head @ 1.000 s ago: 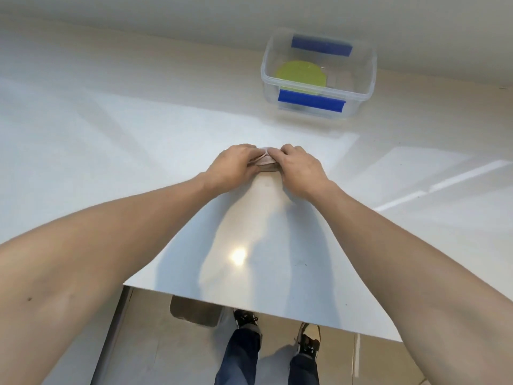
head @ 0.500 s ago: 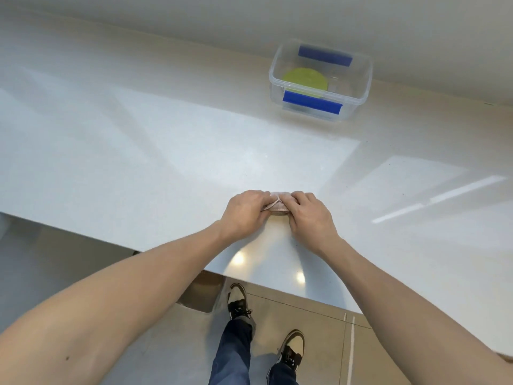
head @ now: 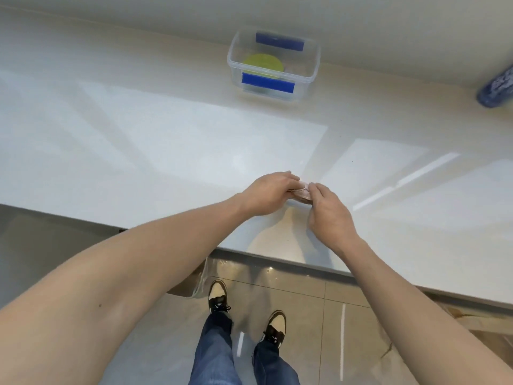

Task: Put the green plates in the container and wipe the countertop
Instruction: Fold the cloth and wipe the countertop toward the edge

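A small pinkish cloth (head: 302,192) lies bunched on the white countertop (head: 155,151) near its front edge. My left hand (head: 266,194) and my right hand (head: 329,215) both grip it, fingertips meeting over it, so most of the cloth is hidden. Far back by the wall stands a clear plastic container (head: 273,66) with blue tape strips on its walls. A green plate (head: 263,63) lies flat inside it.
A blue patterned object (head: 497,88) sits at the far right edge of the counter. The counter's front edge runs diagonally below my hands. Beneath it are the tiled floor, my legs and shoes (head: 219,297).
My hands and the cloth have slid back toward the counter's front edge. The view has pulled back and tilted down, showing more floor and the blue object at right.
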